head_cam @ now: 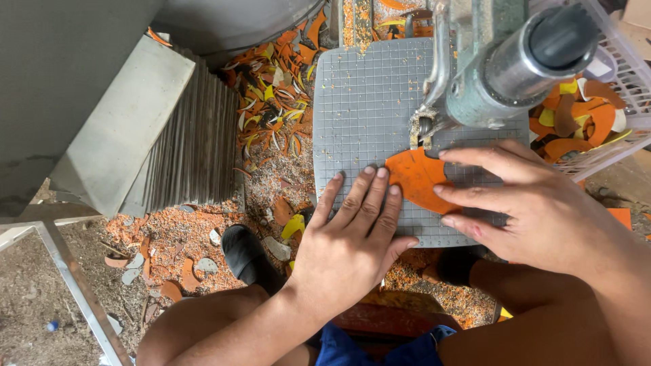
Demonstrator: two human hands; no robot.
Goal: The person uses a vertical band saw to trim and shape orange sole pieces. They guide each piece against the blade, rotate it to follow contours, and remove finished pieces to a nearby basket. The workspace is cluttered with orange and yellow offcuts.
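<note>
An orange, rounded flat piece (415, 177) lies on the grey gridded table (359, 102) of a cutting machine, right under the machine's green-grey head (502, 68). My left hand (352, 237) rests flat on the table's front edge, fingertips touching the piece's left side. My right hand (536, 203) lies flat over the piece's right side, fingers spread and pressing it down. Neither hand grips anything; both hold the piece against the table.
Orange, yellow and white offcuts (274, 102) litter the floor to the left. A white plastic basket (610, 102) with cut orange pieces stands at the right. A grey ribbed block (169, 135) sits left. My black shoe (247, 254) and knees are below.
</note>
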